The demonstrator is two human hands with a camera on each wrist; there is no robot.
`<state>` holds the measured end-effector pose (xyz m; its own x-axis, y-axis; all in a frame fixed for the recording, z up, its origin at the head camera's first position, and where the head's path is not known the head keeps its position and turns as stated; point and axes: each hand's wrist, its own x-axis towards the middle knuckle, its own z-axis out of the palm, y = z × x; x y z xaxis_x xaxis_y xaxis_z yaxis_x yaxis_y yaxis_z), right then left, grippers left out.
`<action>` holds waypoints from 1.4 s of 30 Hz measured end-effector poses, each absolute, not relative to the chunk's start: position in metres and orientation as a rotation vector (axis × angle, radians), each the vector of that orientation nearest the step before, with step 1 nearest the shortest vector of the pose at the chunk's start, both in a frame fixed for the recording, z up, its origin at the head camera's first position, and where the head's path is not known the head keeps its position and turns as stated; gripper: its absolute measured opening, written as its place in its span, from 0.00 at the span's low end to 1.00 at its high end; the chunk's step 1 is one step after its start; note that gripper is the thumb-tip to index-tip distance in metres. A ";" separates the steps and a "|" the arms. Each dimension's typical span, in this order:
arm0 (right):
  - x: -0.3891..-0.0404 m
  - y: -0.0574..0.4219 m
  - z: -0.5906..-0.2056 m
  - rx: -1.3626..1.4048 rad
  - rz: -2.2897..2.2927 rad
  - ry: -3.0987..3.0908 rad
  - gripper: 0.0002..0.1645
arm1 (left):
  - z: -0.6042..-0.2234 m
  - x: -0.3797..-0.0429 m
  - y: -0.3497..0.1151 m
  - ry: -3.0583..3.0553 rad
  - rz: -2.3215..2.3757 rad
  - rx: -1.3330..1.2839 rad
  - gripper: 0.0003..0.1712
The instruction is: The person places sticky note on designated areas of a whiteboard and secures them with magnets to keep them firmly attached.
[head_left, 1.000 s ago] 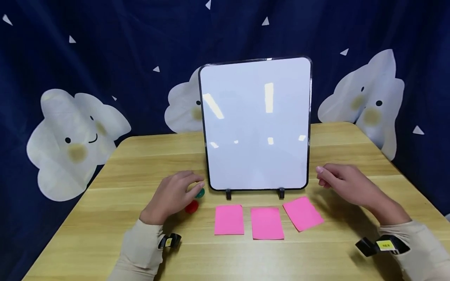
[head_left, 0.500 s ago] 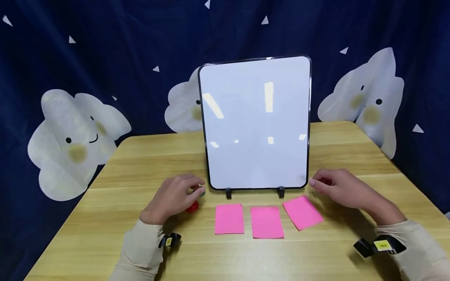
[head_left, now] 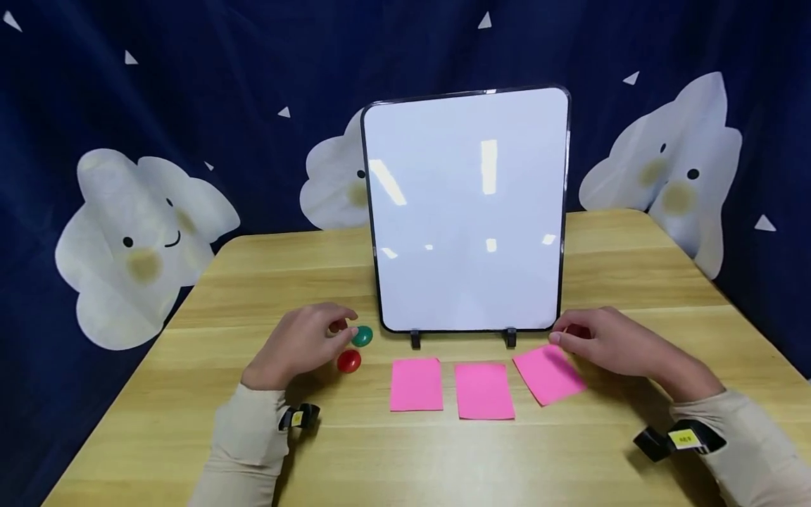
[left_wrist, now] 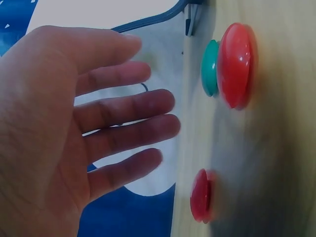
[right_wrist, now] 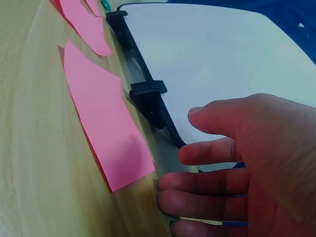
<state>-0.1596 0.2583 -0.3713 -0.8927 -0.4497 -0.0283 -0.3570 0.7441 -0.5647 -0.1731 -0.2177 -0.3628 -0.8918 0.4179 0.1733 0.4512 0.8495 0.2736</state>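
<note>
My left hand [head_left: 298,343] hovers over the table at the left with fingers loosely bent and nothing in them. By its fingertips lie a green round magnet [head_left: 362,336] and a red round magnet [head_left: 349,361]. The left wrist view shows another, darker red magnet [left_wrist: 199,196], which the hand hides in the head view. My right hand [head_left: 614,343] is held loose, its thumb and forefinger close over the top edge of the tilted right pink sticky note [head_left: 548,374]. In the right wrist view a gap shows between the fingers and that note [right_wrist: 106,118].
A whiteboard [head_left: 465,289] with a black frame stands upright on two black feet behind the notes. Two more pink sticky notes, a left one [head_left: 416,384] and a middle one [head_left: 484,391], lie before it. A dark blue curtain [head_left: 253,42] hangs behind the table.
My right hand has come left and toward me, to the right note's top edge. My left hand has drawn back slightly left, uncovering the green magnet. The head view has shifted a little.
</note>
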 end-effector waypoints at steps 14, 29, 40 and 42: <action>-0.160 0.259 -0.373 -0.627 -0.800 2.707 0.09 | -0.365 -0.173 -0.216 -3.127 -0.538 -0.587 0.11; -0.162 0.260 -0.373 -0.660 -0.749 2.679 0.15 | -0.367 -0.175 -0.220 -3.218 -0.631 -0.568 0.11; -0.163 0.258 -0.376 -0.624 -0.757 2.674 0.13 | -0.371 -0.178 -0.230 -3.245 -0.863 -0.620 0.08; -0.163 0.257 -0.376 -0.604 -0.763 2.666 0.13 | -0.371 -0.178 -0.232 -3.245 -0.911 -0.640 0.08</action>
